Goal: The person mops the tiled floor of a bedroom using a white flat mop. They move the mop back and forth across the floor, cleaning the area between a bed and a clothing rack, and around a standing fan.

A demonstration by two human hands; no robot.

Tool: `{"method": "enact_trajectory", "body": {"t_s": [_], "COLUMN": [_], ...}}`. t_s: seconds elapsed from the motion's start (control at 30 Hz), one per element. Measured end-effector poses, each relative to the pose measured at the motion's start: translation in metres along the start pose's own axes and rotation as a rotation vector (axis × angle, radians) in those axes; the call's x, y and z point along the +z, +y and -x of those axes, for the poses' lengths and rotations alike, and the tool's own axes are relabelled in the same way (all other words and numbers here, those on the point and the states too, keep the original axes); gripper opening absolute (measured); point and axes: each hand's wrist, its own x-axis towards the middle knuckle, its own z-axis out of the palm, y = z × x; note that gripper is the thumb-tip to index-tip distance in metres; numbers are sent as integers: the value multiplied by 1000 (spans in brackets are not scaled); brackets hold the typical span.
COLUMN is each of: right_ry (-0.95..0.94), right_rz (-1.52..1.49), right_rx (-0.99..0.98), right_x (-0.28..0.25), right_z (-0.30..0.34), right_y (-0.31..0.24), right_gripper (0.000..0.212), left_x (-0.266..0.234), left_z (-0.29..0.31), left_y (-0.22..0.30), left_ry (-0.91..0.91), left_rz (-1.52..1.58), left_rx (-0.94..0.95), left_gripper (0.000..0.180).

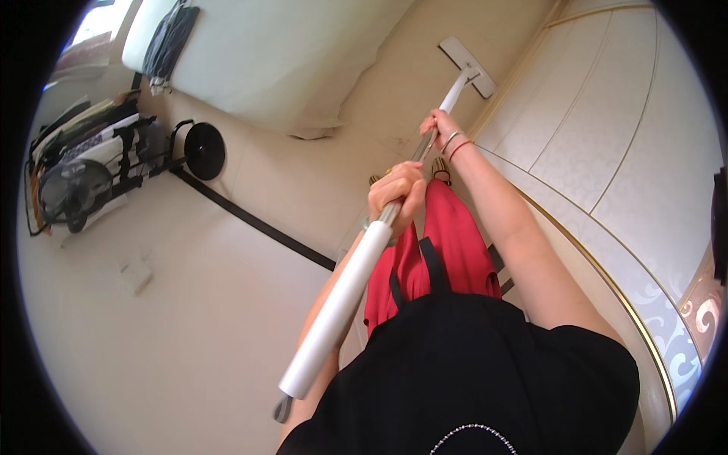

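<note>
Both my hands grip a flat mop (334,311) with a long pole, white at its upper end and bare metal in the middle. My left hand (396,189) is closed around the metal just below the white sleeve. Farther down, my right hand (440,129) wraps the pole near the white lower piece; a bangle and a red cord circle that wrist. The white rectangular mop head (467,67) lies on the tiled floor (387,98), close to the cabinet base. A grey hanging loop (283,409) dangles from the pole's top end.
Pale patterned cabinet doors (576,98) with gold trim run along the right. At the upper left stands a bed with a light cover (280,53), dark cloth (168,42) on it. A fan (74,189) and a rack of clothes (98,140) stand left, beside a round black base (205,154).
</note>
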Motion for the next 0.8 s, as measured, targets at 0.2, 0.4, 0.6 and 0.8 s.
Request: {"method": "enact_trajectory", "body": {"t_s": [0.2,0.4,0.6,0.8], "right_ry": [97,86,125,274], "right_rz": [201,-30,-106,30], "right_rx": [-67,121,255,104], "right_x": [-31,18,69,62], "right_z": [-17,50,136,108], "right_y": [-15,130,200,187], "right_gripper": [18,23,16,18], "left_x": [22,-43,-79,-69], "left_z": [5,53,98,97], "left_y": [-10,92,156,126], "left_ry": [-6,-23,40,90], "left_rz": [-21,-148,-232,-222], "left_rx": [16,-150,-264,-201], "left_gripper": [27,20,20,21]}}
